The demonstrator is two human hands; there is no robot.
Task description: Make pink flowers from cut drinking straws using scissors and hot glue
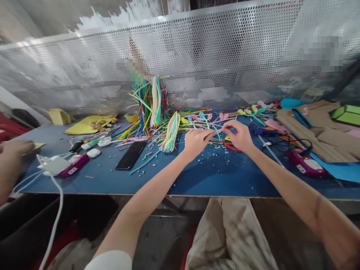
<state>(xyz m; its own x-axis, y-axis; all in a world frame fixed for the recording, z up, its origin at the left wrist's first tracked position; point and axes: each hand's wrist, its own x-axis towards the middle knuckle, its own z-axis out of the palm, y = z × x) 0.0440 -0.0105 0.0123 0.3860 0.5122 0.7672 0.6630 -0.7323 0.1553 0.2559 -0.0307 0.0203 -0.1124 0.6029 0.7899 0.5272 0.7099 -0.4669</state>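
Observation:
Above the middle of the blue table, my left hand point(197, 141) and my right hand point(239, 135) face each other, fingertips almost touching. Both pinch a thin pink pipe cleaner point(218, 131), its ends largely hidden by the fingers. Beneath my right hand, a pair of scissors with red and yellow handles point(232, 147) lies partly covered. A pale bundle of pipe cleaners point(170, 133) rests left of my left hand. Just beyond the hands lie small pink flower-like pieces point(224, 116) and loose coloured stems. Tiny coloured clippings are scattered around.
A dense upright bunch of pipe cleaners point(154, 101) stands against the perforated metal panel point(225, 56). Leftward are a black phone point(131, 155), a purple power strip point(73, 165) and another person's hand point(17, 148). Brown paper point(323, 131) and another purple power strip point(306, 163) lie right.

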